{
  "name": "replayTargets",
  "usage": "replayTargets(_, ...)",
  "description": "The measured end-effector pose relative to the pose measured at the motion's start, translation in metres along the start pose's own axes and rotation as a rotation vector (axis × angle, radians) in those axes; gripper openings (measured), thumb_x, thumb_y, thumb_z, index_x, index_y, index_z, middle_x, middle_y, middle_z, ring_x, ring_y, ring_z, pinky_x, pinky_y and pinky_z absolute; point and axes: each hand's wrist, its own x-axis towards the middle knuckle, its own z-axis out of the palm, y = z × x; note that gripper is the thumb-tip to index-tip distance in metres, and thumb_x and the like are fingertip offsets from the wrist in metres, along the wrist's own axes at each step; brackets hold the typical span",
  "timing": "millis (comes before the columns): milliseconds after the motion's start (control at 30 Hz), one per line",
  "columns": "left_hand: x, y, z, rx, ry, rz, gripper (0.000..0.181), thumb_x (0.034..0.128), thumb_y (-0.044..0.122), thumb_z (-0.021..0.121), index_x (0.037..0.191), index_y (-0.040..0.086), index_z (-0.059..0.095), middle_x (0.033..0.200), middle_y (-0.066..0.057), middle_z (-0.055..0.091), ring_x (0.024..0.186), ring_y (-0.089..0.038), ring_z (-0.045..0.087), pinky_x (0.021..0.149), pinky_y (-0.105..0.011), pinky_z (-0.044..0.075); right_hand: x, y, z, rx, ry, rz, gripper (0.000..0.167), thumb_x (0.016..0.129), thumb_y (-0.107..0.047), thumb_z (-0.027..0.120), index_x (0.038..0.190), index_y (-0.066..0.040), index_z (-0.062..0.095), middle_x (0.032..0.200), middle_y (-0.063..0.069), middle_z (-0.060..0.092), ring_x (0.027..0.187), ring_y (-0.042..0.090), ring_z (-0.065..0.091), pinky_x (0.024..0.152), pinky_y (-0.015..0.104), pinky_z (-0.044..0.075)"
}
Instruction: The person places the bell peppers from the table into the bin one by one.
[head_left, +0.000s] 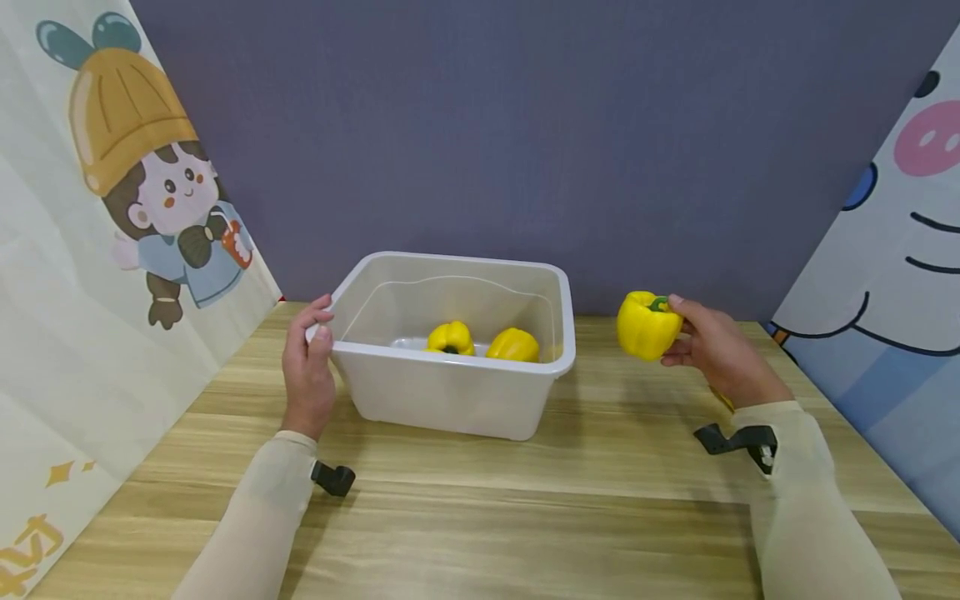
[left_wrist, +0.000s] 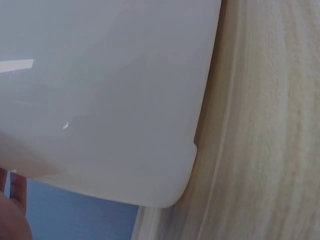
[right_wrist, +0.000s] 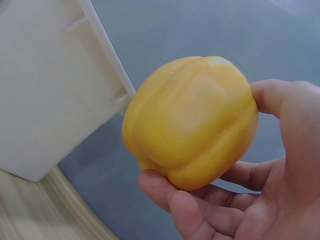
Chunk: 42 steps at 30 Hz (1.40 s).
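A yellow bell pepper (head_left: pixel 645 327) with a green stem is held up by my right hand (head_left: pixel 716 346), to the right of a white plastic bin (head_left: pixel 450 392). In the right wrist view, thumb and fingers curl around the same pepper (right_wrist: pixel 192 120). My left hand (head_left: pixel 309 367) grips the bin's left rim, thumb and fingers on either side of it. Inside the bin lie a yellow bell pepper (head_left: pixel 450 337) and another yellow pepper (head_left: pixel 513 345); the front wall hides their lower parts. The left wrist view is mostly filled by the bin's outer wall (left_wrist: pixel 110 100).
The bin stands on a wood-grain table (head_left: pixel 480 533) before a grey-blue partition (head_left: pixel 480 125). Behind my right wrist a sliver of something yellow (head_left: pixel 722 398) shows, mostly hidden. Printed cartoon panels flank the table on the left (head_left: pixel 90 350) and right (head_left: pixel 885 308).
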Motion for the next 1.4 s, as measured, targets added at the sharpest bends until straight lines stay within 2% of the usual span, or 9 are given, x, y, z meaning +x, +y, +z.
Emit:
replayTargets(367, 0.001, -0.003, 0.000, -0.006, 0.000, 0.014, 0.035, 0.0992, 0.015, 0.043, 0.118, -0.013, 0.050, 0.143, -0.016, 0.052, 0.136, -0.025, 0.042, 0.108, -0.032, 0.034, -0.005, -0.007, 0.010, 0.071, -0.018, -0.036, 0.065, 0.098, -0.060, 0.047, 0.135, -0.006, 0.047, 0.117, 0.006, 0.058, 0.091, 0.021, 0.068, 0.079, 0.037, 0.056)
replayTargets(633, 0.000, -0.002, 0.000, -0.008, -0.002, 0.008, 0.035, 0.0991, 0.015, 0.043, 0.119, -0.013, 0.050, 0.144, -0.016, 0.051, 0.136, -0.026, 0.041, 0.108, -0.032, 0.034, -0.006, -0.012, 0.018, 0.081, -0.036, -0.060, 0.061, 0.101, -0.056, 0.047, 0.133, -0.004, 0.047, 0.111, 0.004, 0.062, 0.087, 0.019, 0.070, 0.077, 0.036, 0.057)
replayTargets(933, 0.000, -0.002, 0.000, -0.001, 0.004, 0.010, 0.036, 0.0992, 0.014, 0.041, 0.118, -0.015, 0.049, 0.144, -0.018, 0.050, 0.136, -0.026, 0.041, 0.107, -0.031, 0.033, -0.003, -0.015, 0.028, 0.104, -0.073, -0.083, 0.060, 0.101, -0.055, 0.047, 0.134, -0.005, 0.047, 0.112, 0.005, 0.062, 0.089, 0.019, 0.071, 0.077, 0.035, 0.058)
replayTargets(1100, 0.000, -0.005, 0.000, -0.017, 0.005, 0.027, 0.035, 0.0989, 0.014, 0.043, 0.118, -0.015, 0.050, 0.143, -0.019, 0.051, 0.136, -0.027, 0.041, 0.108, -0.032, 0.033, -0.005, -0.018, 0.032, 0.133, -0.049, -0.090, 0.058, 0.101, -0.054, 0.048, 0.133, -0.006, 0.046, 0.111, 0.004, 0.062, 0.087, 0.018, 0.071, 0.076, 0.034, 0.057)
replayTargets(1233, 0.001, -0.007, 0.000, -0.033, 0.004, 0.043, 0.035, 0.0988, 0.013, 0.044, 0.118, -0.015, 0.050, 0.142, -0.021, 0.051, 0.137, -0.027, 0.040, 0.110, -0.033, 0.031, -0.007, -0.019, 0.034, 0.184, -0.036, -0.132, 0.050, 0.102, -0.049, 0.050, 0.129, -0.007, 0.048, 0.108, 0.005, 0.062, 0.083, 0.018, 0.071, 0.073, 0.033, 0.058)
replayTargets(1400, 0.000, -0.007, 0.001, -0.039, 0.005, 0.048, 0.034, 0.0988, 0.013, 0.045, 0.118, -0.015, 0.050, 0.142, -0.020, 0.051, 0.137, -0.027, 0.040, 0.111, -0.033, 0.031, -0.009, -0.022, 0.039, 0.171, -0.017, -0.158, 0.049, 0.102, -0.048, 0.051, 0.128, -0.006, 0.049, 0.112, 0.008, 0.058, 0.082, 0.017, 0.071, 0.073, 0.033, 0.058)
